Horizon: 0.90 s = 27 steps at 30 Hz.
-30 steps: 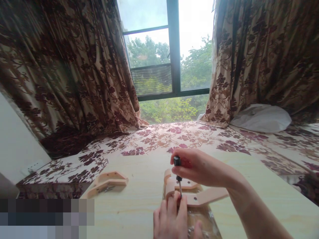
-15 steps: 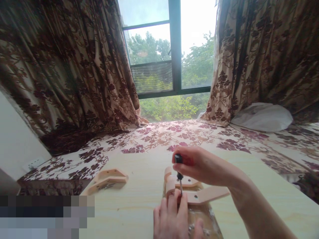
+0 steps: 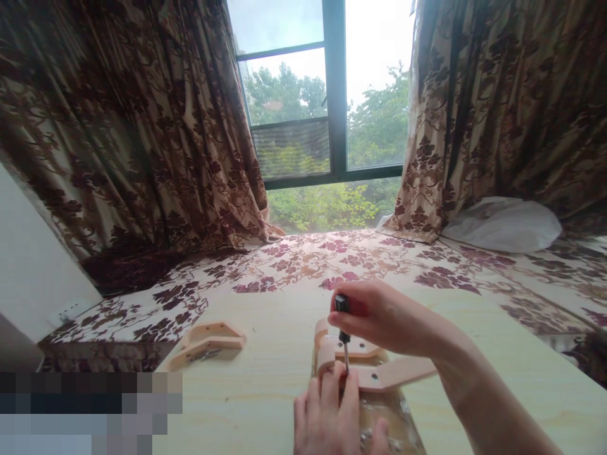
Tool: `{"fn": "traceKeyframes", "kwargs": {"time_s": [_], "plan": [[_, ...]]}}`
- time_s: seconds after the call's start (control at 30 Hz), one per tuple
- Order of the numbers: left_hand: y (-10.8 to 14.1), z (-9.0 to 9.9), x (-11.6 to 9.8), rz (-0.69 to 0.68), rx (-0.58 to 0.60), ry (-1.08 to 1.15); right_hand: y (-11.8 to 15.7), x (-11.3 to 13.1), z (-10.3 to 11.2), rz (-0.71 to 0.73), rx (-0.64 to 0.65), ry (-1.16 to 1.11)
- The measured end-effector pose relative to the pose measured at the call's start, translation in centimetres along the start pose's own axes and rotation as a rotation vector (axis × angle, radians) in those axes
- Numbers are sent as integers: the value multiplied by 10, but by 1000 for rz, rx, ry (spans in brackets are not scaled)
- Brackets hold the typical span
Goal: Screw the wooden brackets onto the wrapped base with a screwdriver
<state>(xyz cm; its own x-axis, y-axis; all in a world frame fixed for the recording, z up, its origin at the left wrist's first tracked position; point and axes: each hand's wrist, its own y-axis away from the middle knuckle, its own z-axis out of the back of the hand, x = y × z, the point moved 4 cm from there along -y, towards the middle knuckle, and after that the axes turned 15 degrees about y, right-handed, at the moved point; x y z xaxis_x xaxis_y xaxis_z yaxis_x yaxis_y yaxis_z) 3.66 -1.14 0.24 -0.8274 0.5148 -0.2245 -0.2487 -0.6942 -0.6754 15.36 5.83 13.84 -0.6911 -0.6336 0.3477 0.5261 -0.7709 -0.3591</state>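
Note:
My right hand (image 3: pixel 370 309) grips the black handle of a screwdriver (image 3: pixel 342 306), held upright with its metal shaft pointing down. The tip meets an angled wooden piece (image 3: pixel 396 373) with a curved end and dark-looking holes. My left hand (image 3: pixel 327 411) presses its fingertips on this piece around the tip; whether they also pinch a screw is hidden. A similar wooden piece (image 3: pixel 368 349) lies just behind. Beneath both is a brown panel or clear packet (image 3: pixel 396 414), with small metal bits near my left thumb.
Two angled wooden pieces (image 3: pixel 215 343) rest on the pale wooden tabletop (image 3: pixel 256 392) at left, small metal parts beside them. Beyond lies a floral-covered ledge (image 3: pixel 303 259) under the window, with a white plastic bag (image 3: pixel 505 224) at right. Patterned curtains (image 3: pixel 190 145) hang on both sides.
The view has shifted slightly. Both hands keep nearly the same places, and the screwdriver stays upright at the wooden piece.

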Motion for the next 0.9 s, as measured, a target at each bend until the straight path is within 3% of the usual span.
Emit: {"fn": "traceKeyframes", "kwargs": {"time_s": [0.1,0.3,0.5,0.73,0.9], "plan": [[0,1,-1,-5,11,-9,0,-2,0,-19,-13,15],[-1,3,-2,-7,22,-1,3,4,-3,19,146,-199],[-1,3,-2,17,30,-1,-3,-1,-9,0,53,-79],[-1,2,-2,30,46,9,2,2,-7,18,142,-254],[-1,2,-2,18,29,18,-2,-3,-9,-19,88,-176]]}}
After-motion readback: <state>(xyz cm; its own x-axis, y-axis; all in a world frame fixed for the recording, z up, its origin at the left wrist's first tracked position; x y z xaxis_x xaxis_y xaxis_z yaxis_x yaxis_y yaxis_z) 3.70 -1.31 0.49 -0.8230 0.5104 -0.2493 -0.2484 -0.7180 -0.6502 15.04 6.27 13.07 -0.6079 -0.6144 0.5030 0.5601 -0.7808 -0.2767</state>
